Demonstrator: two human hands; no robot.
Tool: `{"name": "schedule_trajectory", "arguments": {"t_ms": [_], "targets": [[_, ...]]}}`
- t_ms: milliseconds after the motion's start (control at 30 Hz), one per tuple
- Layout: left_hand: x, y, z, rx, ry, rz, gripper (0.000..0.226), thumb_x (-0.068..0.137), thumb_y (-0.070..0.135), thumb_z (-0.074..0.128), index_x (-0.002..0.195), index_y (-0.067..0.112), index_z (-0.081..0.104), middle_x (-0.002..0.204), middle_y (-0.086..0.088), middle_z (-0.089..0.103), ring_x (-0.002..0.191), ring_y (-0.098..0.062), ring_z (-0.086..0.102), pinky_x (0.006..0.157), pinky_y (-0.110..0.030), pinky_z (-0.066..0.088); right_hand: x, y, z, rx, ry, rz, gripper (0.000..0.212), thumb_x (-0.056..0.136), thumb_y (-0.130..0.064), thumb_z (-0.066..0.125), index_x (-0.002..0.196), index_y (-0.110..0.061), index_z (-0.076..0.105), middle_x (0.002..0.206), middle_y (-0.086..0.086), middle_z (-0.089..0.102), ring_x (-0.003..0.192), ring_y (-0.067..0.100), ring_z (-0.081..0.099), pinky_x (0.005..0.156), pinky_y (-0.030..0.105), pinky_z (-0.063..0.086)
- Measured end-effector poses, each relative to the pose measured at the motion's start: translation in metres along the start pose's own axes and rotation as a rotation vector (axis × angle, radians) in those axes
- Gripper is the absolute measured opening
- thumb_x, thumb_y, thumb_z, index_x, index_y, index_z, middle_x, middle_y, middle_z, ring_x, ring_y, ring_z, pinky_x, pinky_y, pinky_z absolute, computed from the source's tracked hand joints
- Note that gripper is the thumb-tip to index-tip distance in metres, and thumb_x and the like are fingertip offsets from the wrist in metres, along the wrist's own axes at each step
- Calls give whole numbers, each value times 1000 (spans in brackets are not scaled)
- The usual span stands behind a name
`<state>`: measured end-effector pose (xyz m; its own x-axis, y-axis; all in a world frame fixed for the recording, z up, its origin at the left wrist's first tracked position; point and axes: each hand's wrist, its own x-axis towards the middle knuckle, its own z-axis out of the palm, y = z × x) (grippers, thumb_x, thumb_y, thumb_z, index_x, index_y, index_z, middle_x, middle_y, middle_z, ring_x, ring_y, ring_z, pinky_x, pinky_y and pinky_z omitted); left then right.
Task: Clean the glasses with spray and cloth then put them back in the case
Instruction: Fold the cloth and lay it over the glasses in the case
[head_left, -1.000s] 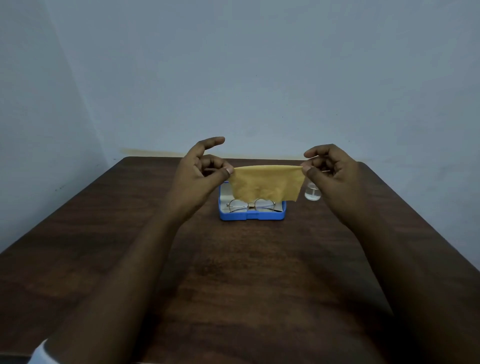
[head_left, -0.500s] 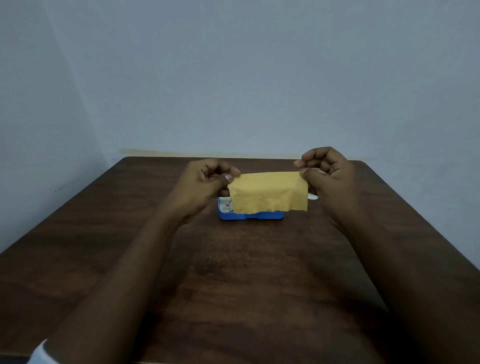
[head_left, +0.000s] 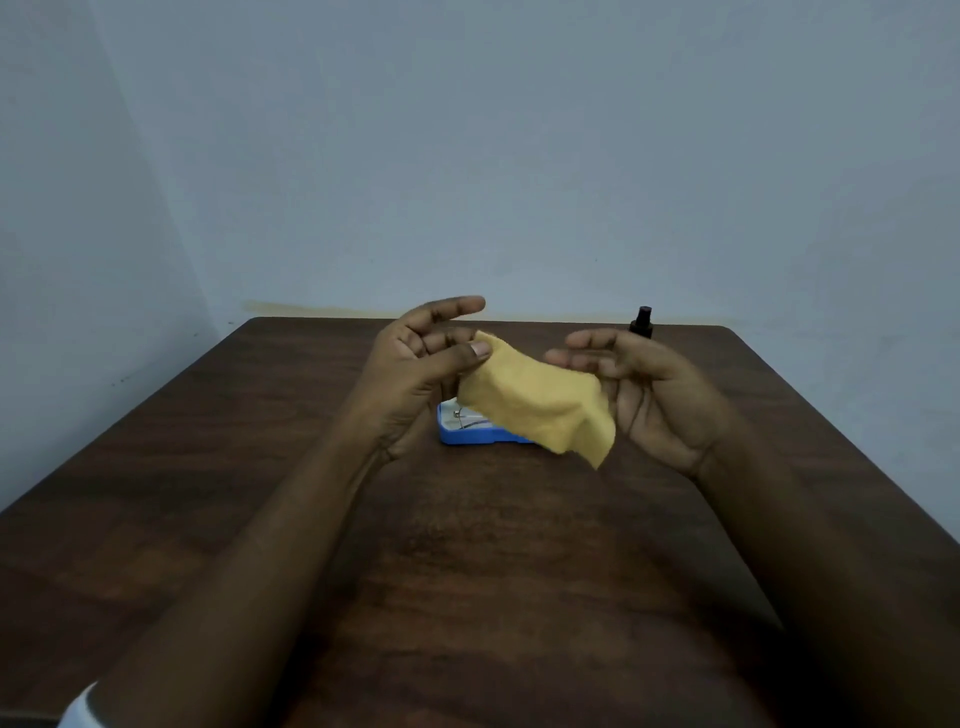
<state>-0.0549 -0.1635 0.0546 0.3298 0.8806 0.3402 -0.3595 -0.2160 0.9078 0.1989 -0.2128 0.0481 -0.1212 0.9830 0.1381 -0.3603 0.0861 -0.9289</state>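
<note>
A yellow cloth (head_left: 540, 400) hangs in the air over the table. My left hand (head_left: 421, 364) pinches its upper left corner between thumb and fingers. My right hand (head_left: 644, 389) is to the right with palm up and fingers spread; the cloth's right end drapes against its fingers without a grip. Beneath the cloth lies the open blue case (head_left: 462, 434), where part of the metal-framed glasses (head_left: 460, 417) shows. The rest of the case is hidden by the cloth. The black top of the spray bottle (head_left: 642, 321) sticks up behind my right hand.
The dark wooden table (head_left: 467, 571) stands against a pale blue wall, with its far edge just behind the hands. A white sleeve cuff (head_left: 78, 709) shows at the lower left.
Both hands had stretched the cloth flat between them. My right hand has let go and opened, and the cloth now droops from my left hand. The spray bottle's top has come into view.
</note>
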Motion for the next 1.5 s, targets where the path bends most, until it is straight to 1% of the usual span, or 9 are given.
{"name": "schedule_trajectory", "arguments": {"t_ms": [133,200,333,467,600,767,867,1100,1500], "targets": [[-2,0,2,73,-57,16,50,91,-6,72,136,16,67,94,-10,76,98,-23,73,89,-33,56,-2,9,4,-208,-197,229,53,102,-48,48,129,-6,66,105,23,65,82,26,65,73,37,53],[-4,-3,2,174,-114,28,54,90,-2,76,138,22,67,98,-13,76,104,-28,71,94,-38,54,-4,17,12,-327,-220,192,53,97,-54,54,118,-9,71,98,22,65,80,27,63,73,38,50],[-8,-4,7,313,-204,26,68,89,-2,77,149,23,56,101,-14,80,95,-18,74,84,-28,56,-7,32,27,-370,-252,33,55,95,-42,66,118,7,65,118,36,64,105,42,65,92,51,53],[-8,1,10,271,-196,-42,66,92,9,76,151,25,51,93,-8,77,83,-14,71,71,-27,55,-7,33,36,-446,-149,-88,27,97,-20,66,107,5,70,104,19,74,94,26,70,86,39,55],[-5,4,0,224,-236,-195,80,81,13,81,152,25,46,96,-14,75,90,-26,70,83,-42,58,-8,24,34,-369,-41,-143,27,95,-24,64,112,-6,74,107,13,75,99,23,71,89,42,57],[-2,4,-3,144,-148,-104,82,76,1,82,149,25,53,88,-11,69,90,-24,70,92,-42,60,-4,23,29,-359,22,-146,23,102,-14,57,117,-5,73,117,26,71,108,35,69,99,61,50],[-2,3,2,79,-98,-69,80,77,1,80,149,25,54,90,-6,73,90,-19,72,90,-41,60,-4,25,29,-380,-9,-144,26,104,-10,52,123,-9,71,118,17,73,108,34,70,93,55,56],[-4,5,5,150,-45,-4,81,82,-7,79,151,25,51,85,0,77,82,-11,74,87,-28,57,-5,24,33,-503,77,-310,12,100,-13,64,96,-3,69,76,1,72,69,13,68,65,25,55],[1,-2,1,213,-3,36,73,76,-14,82,138,18,62,82,-2,76,83,-13,75,83,-26,59,-9,20,37,-824,108,-462,13,101,-7,62,102,-16,71,90,-6,73,80,9,70,69,16,54]]}}
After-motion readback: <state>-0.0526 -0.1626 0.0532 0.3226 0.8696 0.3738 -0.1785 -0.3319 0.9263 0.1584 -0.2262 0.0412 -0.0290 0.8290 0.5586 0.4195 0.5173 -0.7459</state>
